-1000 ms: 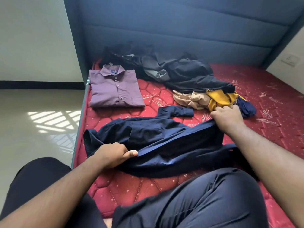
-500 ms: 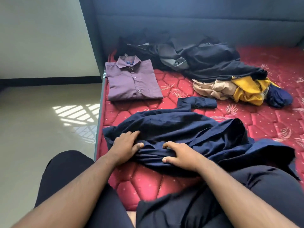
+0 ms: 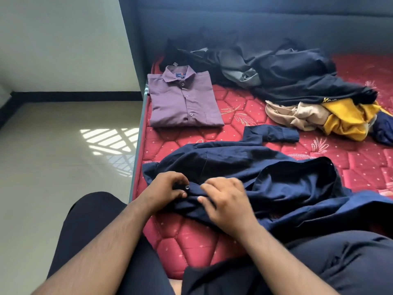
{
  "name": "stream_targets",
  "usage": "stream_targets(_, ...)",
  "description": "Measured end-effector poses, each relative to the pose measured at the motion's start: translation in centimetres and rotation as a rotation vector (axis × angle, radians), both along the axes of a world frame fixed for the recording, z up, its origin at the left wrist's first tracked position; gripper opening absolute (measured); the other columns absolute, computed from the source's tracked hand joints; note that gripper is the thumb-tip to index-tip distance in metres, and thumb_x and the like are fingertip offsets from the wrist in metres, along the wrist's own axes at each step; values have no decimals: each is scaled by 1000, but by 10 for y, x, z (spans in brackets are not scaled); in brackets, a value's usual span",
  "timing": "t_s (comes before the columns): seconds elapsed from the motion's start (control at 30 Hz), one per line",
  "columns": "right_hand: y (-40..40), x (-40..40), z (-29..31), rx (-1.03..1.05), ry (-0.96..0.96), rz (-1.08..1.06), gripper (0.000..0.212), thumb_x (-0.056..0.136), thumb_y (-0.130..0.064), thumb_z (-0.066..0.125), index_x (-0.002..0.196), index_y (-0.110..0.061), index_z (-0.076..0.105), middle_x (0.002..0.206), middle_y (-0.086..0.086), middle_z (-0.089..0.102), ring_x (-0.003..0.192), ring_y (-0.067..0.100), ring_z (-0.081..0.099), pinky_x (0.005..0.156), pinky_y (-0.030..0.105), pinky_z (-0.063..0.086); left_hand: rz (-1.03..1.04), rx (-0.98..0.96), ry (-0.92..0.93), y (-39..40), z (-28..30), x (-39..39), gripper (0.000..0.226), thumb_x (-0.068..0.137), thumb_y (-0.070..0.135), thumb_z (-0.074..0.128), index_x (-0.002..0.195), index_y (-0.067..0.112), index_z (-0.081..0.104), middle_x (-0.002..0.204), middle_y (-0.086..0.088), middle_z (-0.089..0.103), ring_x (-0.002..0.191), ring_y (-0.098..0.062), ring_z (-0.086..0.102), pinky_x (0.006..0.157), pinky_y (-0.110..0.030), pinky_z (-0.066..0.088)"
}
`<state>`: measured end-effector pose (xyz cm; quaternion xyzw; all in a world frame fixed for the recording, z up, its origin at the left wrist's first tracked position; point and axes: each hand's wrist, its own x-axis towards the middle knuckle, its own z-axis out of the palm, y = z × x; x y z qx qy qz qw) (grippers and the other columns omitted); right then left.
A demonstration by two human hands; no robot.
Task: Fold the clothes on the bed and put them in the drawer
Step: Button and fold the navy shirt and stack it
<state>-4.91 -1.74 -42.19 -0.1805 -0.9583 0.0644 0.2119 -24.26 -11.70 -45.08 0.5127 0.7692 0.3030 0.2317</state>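
Observation:
A navy blue shirt lies crumpled across the near part of the red mattress, one sleeve stretched toward the back. My left hand pinches its front edge at a small button. Close beside it, my right hand grips the same edge with curled fingers. A purple shirt lies neatly folded at the back left. Behind it spreads a heap of dark clothes, with a beige garment and a yellow garment at the right.
The padded blue headboard rises behind the bed. Pale floor tiles with a patch of sunlight lie left of the mattress edge. My legs in dark trousers rest at the bed's near side.
My right hand came from the shirt's far right edge to the front edge beside my left hand. Both hands now hold the cloth at a button. The view shifted left.

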Motion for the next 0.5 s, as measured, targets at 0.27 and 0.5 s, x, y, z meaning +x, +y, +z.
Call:
stream_targets(0.27, -7, 5, -23, -59, -89, 40, 33, 83, -50, 51, 66, -22, 59, 57, -3, 53, 47, 21, 55, 37, 27, 40, -181, -118, -178, -16, 14, 19, 20, 72, 33, 76, 86, 20, 76, 88, 6, 71, 86, -8, 66, 78, -24, 51)
stream_targets(0.5, -12, 4, -12, -411, -395, -111, 28, 88, -53, 53, 105, -33, 63, 102, -8, 69, 101, 15, 62, 79, 31, 47, -64, -155, 64, -9, 11, 24, 25, 77, 7, 65, 98, 17, 73, 97, -2, 60, 91, -14, 57, 91, -33, 46)
